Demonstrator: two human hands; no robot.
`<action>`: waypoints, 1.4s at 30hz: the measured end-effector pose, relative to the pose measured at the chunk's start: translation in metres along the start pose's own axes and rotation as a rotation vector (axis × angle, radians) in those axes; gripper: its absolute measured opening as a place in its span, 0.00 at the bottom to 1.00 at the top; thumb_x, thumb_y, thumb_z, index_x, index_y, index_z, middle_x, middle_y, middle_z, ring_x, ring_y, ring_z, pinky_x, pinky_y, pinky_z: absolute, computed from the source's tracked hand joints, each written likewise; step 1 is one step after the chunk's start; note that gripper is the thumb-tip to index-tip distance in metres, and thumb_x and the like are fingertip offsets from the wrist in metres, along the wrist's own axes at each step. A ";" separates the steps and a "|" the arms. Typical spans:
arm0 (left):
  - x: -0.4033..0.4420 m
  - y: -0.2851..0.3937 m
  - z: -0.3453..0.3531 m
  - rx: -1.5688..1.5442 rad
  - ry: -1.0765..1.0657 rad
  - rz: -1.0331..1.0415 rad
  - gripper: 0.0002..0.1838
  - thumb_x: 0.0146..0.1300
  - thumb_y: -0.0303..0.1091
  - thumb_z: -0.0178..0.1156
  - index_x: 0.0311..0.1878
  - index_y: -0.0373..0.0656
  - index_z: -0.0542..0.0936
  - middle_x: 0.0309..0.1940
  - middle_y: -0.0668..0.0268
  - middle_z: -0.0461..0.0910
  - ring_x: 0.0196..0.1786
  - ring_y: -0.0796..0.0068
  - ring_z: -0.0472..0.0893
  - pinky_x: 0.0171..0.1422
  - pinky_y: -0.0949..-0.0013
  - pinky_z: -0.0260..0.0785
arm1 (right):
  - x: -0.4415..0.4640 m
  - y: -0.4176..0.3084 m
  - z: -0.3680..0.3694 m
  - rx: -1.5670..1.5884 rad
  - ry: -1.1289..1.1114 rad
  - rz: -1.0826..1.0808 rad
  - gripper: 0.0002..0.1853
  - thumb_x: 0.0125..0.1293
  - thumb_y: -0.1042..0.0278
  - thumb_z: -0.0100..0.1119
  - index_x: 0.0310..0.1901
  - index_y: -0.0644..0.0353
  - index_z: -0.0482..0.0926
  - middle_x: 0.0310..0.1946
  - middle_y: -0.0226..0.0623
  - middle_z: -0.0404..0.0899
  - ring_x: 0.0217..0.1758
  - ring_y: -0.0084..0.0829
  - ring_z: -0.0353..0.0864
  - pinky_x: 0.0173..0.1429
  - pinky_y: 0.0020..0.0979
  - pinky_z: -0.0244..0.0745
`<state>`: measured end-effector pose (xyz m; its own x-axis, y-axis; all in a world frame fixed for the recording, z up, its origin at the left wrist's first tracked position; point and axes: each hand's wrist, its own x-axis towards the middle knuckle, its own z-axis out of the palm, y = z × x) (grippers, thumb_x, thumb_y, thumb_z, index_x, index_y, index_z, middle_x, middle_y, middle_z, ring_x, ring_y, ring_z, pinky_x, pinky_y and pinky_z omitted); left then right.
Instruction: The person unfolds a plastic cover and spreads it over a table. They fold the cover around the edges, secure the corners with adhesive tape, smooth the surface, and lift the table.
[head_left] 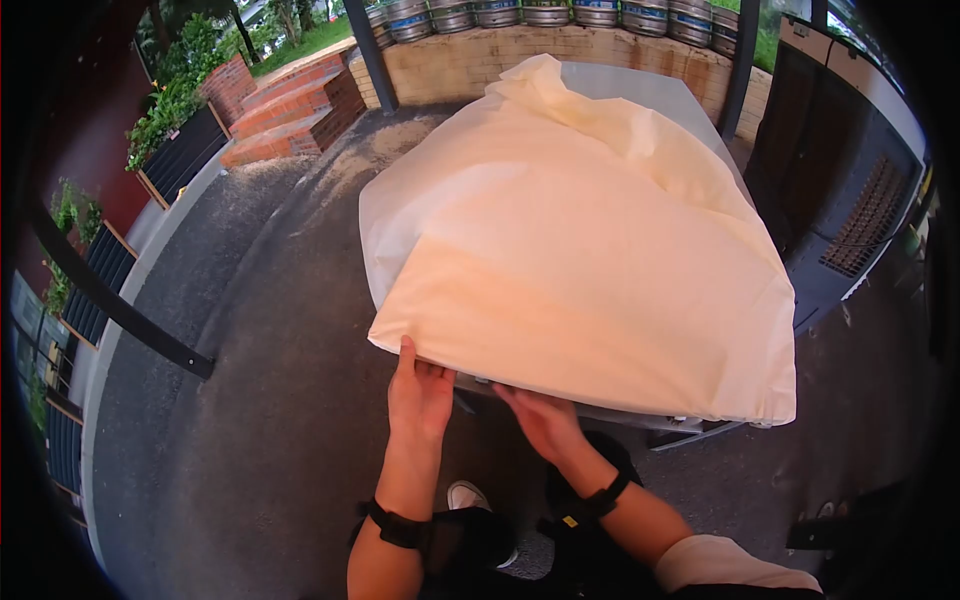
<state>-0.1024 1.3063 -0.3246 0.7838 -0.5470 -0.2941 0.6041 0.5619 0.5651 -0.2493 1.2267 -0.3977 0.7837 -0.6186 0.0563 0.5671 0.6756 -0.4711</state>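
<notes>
A cream tablecloth (580,270) lies over a table with a pale top (640,88), bunched in folds toward the far side. Some of the tabletop shows bare at the far edge and along the left. At the cloth's near left corner, my left hand (420,398) grips the edge, thumb on top and fingers curled underneath. My right hand (545,420) is at the near edge, right of my left hand. Its fingertips reach in under the cloth and table edge, so what they hold is hidden. Dark bands circle both wrists.
Metal kegs (545,12) line a brick wall (450,70) behind the table. A large dark appliance with a vent (850,170) stands close on the right. Brick steps (290,115), planters (180,150) and a dark post (120,305) are on the left.
</notes>
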 end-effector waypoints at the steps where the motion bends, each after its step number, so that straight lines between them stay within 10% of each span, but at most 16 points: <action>1: -0.001 -0.001 0.002 -0.022 -0.009 -0.002 0.25 0.77 0.44 0.51 0.68 0.38 0.66 0.65 0.59 0.70 0.69 0.62 0.68 0.76 0.55 0.60 | -0.005 -0.010 -0.005 0.038 0.017 -0.029 0.23 0.67 0.76 0.61 0.63 0.59 0.72 0.62 0.33 0.74 0.67 0.34 0.72 0.73 0.39 0.67; 10: 0.015 -0.006 0.005 -0.068 -0.201 0.014 0.31 0.79 0.54 0.40 0.74 0.43 0.61 0.74 0.62 0.63 0.75 0.63 0.63 0.79 0.56 0.55 | -0.006 -0.041 -0.021 0.290 0.140 -0.083 0.20 0.74 0.64 0.56 0.64 0.57 0.71 0.62 0.32 0.74 0.67 0.30 0.71 0.73 0.34 0.67; 19: 0.025 -0.012 0.016 -0.073 -0.045 0.022 0.36 0.74 0.64 0.42 0.73 0.46 0.65 0.70 0.64 0.69 0.72 0.63 0.68 0.76 0.56 0.60 | -0.022 -0.047 -0.024 0.012 -0.159 -0.123 0.30 0.51 0.86 0.51 0.59 0.55 0.76 0.60 0.28 0.76 0.71 0.32 0.66 0.80 0.45 0.49; 42: 0.026 -0.011 0.011 -0.015 -0.155 -0.009 0.40 0.72 0.70 0.38 0.75 0.51 0.62 0.73 0.67 0.64 0.74 0.63 0.64 0.77 0.55 0.58 | -0.042 -0.051 -0.023 0.112 -0.082 -0.241 0.22 0.68 0.75 0.53 0.64 0.58 0.71 0.65 0.34 0.72 0.71 0.33 0.66 0.77 0.43 0.55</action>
<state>-0.0899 1.2793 -0.3303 0.7471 -0.6409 -0.1762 0.6143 0.5646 0.5512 -0.3166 1.2090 -0.3962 0.6382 -0.7353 0.2280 0.7604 0.5559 -0.3359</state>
